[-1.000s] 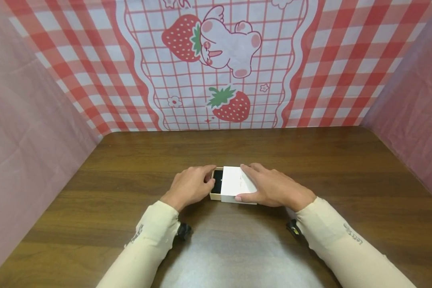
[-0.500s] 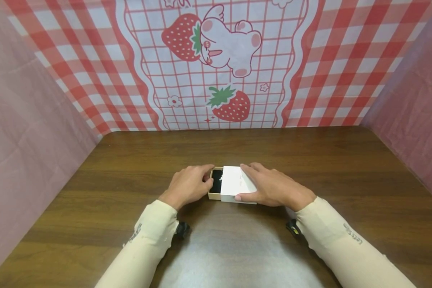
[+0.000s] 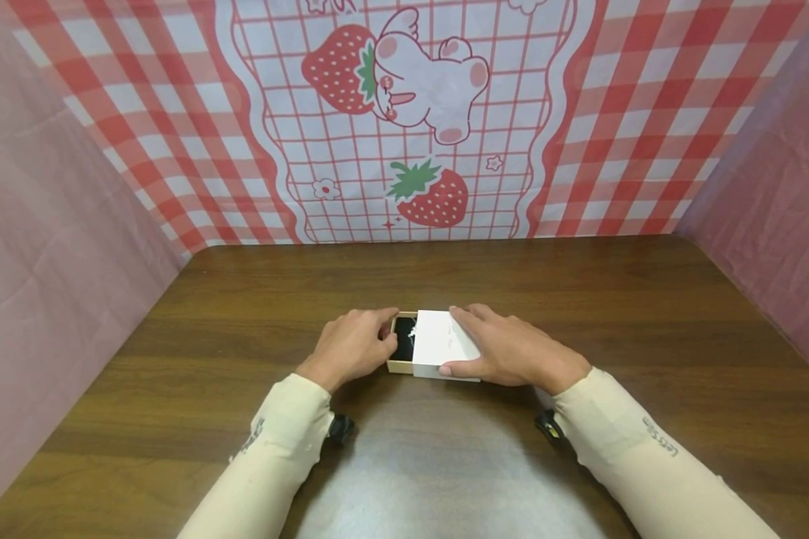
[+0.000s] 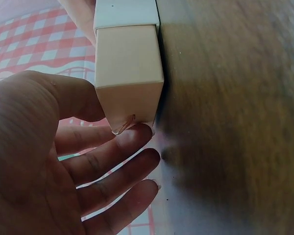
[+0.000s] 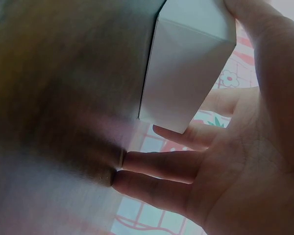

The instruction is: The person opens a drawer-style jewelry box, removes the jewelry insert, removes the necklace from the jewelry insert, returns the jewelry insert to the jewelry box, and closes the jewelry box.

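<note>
A small drawer-style jewellery box lies on the table in the head view, partly slid apart. Its white sleeve sits to the right, and the beige inner drawer sticks out on the left. Black lining shows inside, with a small silvery piece beside the sleeve's edge. My left hand grips the drawer's outer end, where a thin loop shows in the left wrist view. Thumb and fingers of my right hand hold the sleeve across its near and far sides.
The box rests on a brown wooden table. Behind stands a red-and-white checked cloth with strawberry prints, and pink cloth hangs at both sides. Dark straps sit at the wrists.
My left hand has moved slightly left with the drawer, so more black lining and more of the silvery piece show. The right hand and the sleeve have stayed nearly still.
</note>
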`<state>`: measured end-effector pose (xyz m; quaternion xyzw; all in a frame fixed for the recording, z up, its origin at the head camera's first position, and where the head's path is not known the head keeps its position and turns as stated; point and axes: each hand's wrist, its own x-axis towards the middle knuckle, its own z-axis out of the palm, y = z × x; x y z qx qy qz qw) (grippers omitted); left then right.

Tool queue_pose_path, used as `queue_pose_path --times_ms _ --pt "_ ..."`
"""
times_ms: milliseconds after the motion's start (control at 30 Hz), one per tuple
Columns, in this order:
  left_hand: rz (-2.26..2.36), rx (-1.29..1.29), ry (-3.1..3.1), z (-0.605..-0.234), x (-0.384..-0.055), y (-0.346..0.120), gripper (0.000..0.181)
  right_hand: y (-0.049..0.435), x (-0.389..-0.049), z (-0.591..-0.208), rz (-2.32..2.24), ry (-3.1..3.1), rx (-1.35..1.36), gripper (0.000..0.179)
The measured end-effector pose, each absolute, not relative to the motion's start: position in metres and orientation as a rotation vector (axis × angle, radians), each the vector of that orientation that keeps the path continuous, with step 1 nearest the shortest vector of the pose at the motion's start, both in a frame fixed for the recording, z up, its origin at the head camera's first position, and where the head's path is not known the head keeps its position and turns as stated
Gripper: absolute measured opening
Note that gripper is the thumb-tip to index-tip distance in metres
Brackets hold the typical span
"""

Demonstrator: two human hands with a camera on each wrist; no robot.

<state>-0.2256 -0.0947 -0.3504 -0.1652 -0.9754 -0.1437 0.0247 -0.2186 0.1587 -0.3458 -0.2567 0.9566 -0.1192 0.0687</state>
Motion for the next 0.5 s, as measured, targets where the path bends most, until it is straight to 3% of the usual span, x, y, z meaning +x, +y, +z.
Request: queue_pose_path --times_ms 500 --pt "-0.451 -0.501 -3.027 -0.3497 -0.2261 -0.0961 0.041 0.1581 -0.2186 -0.3448 -0.366 2.871 -0.756 0.105"
